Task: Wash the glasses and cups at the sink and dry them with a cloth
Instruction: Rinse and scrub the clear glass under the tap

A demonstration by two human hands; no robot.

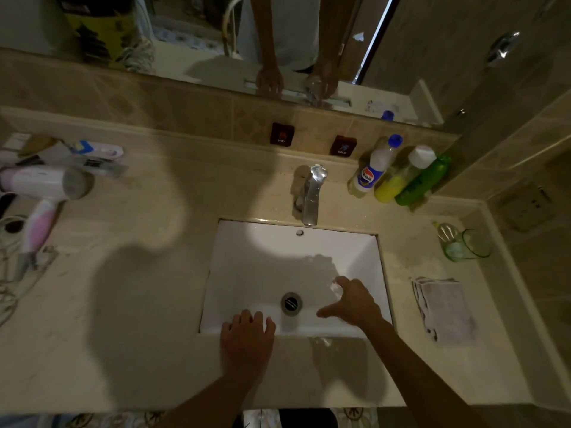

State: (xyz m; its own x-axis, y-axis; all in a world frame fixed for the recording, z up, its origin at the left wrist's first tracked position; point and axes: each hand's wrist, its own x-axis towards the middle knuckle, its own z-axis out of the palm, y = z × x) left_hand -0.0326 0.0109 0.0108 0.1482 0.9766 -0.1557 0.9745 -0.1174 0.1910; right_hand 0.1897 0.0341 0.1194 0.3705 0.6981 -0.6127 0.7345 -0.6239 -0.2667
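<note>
Head view: my left hand [247,335] rests flat on the sink [364,251] rim; my right hand's [355,301] grip holds a clear glass [335,287].

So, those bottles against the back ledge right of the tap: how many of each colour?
white bottle: 1
yellow bottle: 1
green bottle: 1
Total: 3

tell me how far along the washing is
Early. Nothing looks dried: the cloth lies folded on the counter, untouched. In hand: the right hand is in the sink holding what looks like a clear glass, too blurred to be sure, with the tap showing no clear stream. The left hand rests on the sink's front edge. Left: the green cup waits on the counter.
</note>
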